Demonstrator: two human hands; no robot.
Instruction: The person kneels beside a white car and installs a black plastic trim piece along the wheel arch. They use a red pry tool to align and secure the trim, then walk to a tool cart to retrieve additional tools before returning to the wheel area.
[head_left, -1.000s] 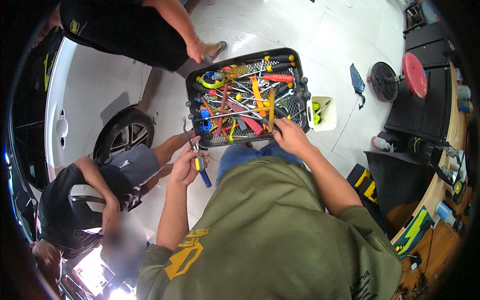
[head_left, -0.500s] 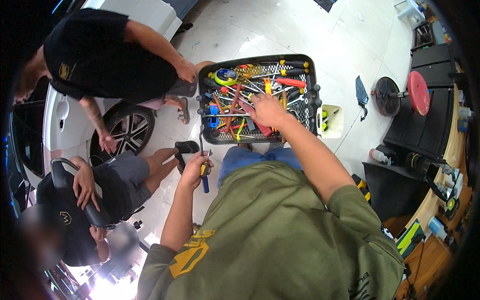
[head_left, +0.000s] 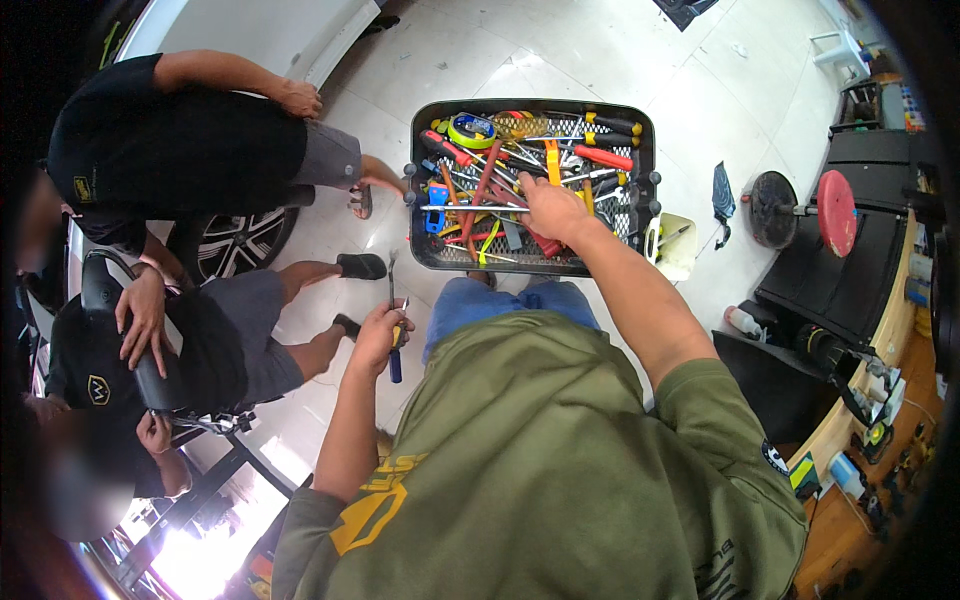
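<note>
My left hand (head_left: pixel 380 338) is closed around hand tools to the left of my legs. One is a long metal-shafted tool with a small forked tip (head_left: pixel 392 262); yellow-black and blue handle parts (head_left: pixel 396 364) stick out below the fist. My right hand (head_left: pixel 552 208) reaches into a black mesh-bottomed tray (head_left: pixel 430 264). Its fingers are bent down among the tools, their tips hidden, beside a yellow-orange tool (head_left: pixel 553 160) and over a dark red handle (head_left: pixel 543 243). Around it lie a red-handled tool (head_left: pixel 603 157), a red-and-black screwdriver (head_left: pixel 447 148), a green-rimmed tape roll (head_left: pixel 471 129) and a blue tool (head_left: pixel 435 205).
A cream container (head_left: pixel 678 250) stands against the tray's right side. On the left, one person (head_left: pixel 180 150) stands by a car wheel (head_left: pixel 245 240); another sits holding a black padded part (head_left: pixel 160 350). Further right are a red disc stand (head_left: pixel 836 213) and a wooden bench (head_left: pixel 905 300).
The forked tool in my left hand has swung away from the tray's edge. The standing person's hand has drawn back from beside the tray. My right hand stays among the tools.
</note>
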